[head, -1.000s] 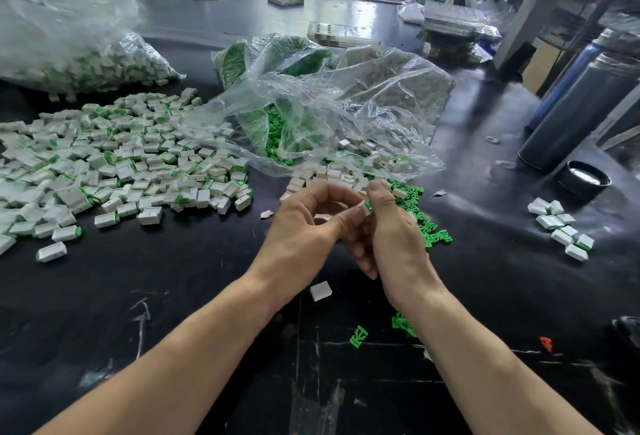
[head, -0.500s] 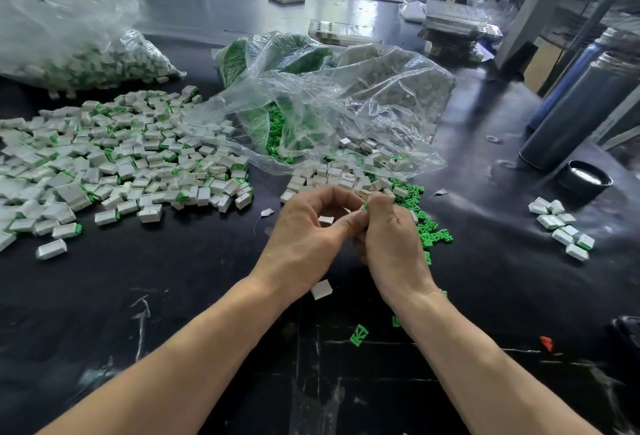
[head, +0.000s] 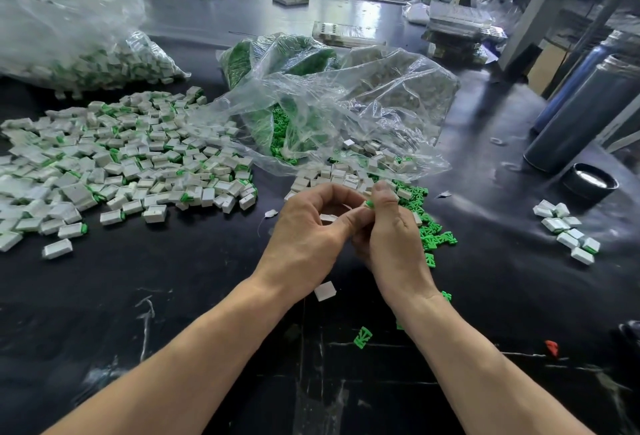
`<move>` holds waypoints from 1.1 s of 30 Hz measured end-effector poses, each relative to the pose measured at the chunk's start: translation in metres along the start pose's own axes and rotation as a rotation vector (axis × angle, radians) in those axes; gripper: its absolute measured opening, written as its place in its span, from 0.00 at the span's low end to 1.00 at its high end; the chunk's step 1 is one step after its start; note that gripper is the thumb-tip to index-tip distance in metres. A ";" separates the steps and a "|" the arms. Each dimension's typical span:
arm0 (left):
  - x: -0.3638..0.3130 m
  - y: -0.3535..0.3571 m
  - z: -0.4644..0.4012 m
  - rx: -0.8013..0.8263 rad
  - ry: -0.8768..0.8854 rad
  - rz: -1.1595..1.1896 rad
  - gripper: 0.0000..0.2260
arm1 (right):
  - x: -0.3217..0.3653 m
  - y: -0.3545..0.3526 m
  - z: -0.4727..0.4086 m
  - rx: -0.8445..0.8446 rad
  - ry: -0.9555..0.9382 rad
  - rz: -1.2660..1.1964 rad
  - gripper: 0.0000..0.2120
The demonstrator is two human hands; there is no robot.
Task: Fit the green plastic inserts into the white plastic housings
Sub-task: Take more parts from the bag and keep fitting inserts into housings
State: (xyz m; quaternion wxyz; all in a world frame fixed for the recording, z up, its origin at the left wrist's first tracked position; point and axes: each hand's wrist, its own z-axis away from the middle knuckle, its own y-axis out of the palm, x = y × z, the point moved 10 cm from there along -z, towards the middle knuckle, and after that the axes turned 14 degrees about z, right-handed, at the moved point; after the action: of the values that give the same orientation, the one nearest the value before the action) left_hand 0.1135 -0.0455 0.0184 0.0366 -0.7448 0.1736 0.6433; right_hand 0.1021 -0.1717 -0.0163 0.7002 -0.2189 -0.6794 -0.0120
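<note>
Black table (head: 485,278), work well advanced. Toward its left edge: a broad heap of fitted housings (head: 121,164), green showing at their ends, the done share. At centre: a clear bag (head: 346,105) spilling empty white housings (head: 339,171) and loose green inserts (head: 433,233), the share left. Before these, my left hand (head: 308,237) and right hand (head: 391,237) meet, fingers curled, pinching one green insert (head: 370,204) between them; the housing it enters is, I think, hidden inside my grip.
</note>
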 end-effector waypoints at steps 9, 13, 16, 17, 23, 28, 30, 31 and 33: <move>-0.002 -0.027 -0.008 -0.098 0.029 -0.178 0.04 | 0.004 -0.015 -0.003 -0.041 -0.069 0.178 0.25; -0.003 -0.054 -0.015 -0.167 0.018 -0.394 0.05 | 0.005 -0.017 -0.001 -0.031 -0.091 0.276 0.20; -0.010 -0.078 -0.019 -0.238 0.027 -0.590 0.05 | 0.009 -0.017 -0.001 -0.009 -0.116 0.318 0.22; -0.013 -0.085 -0.020 -0.262 0.031 -0.655 0.05 | 0.011 -0.017 0.000 -0.008 -0.123 0.323 0.24; -0.031 -0.113 -0.024 -0.397 0.051 -0.987 0.02 | 0.014 -0.023 0.004 -0.022 -0.099 0.248 0.32; -0.038 -0.122 -0.023 -0.459 0.061 -1.101 0.07 | 0.010 -0.028 0.002 -0.038 -0.082 0.285 0.29; -0.040 -0.123 -0.023 -0.474 0.070 -1.113 0.10 | 0.010 -0.029 0.002 -0.047 -0.091 0.294 0.29; -0.041 -0.123 -0.023 -0.476 0.082 -1.109 0.10 | 0.010 -0.029 0.001 -0.056 -0.094 0.301 0.29; -0.044 -0.118 -0.023 -0.465 0.129 -1.092 0.08 | 0.010 -0.033 -0.001 -0.079 -0.088 0.324 0.28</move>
State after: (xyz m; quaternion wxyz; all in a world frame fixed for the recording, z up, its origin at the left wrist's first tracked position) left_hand 0.1665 0.0678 0.0447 0.1876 -0.7524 -0.3780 0.5058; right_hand 0.0936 -0.1993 0.0029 0.6534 -0.3532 -0.6643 0.0839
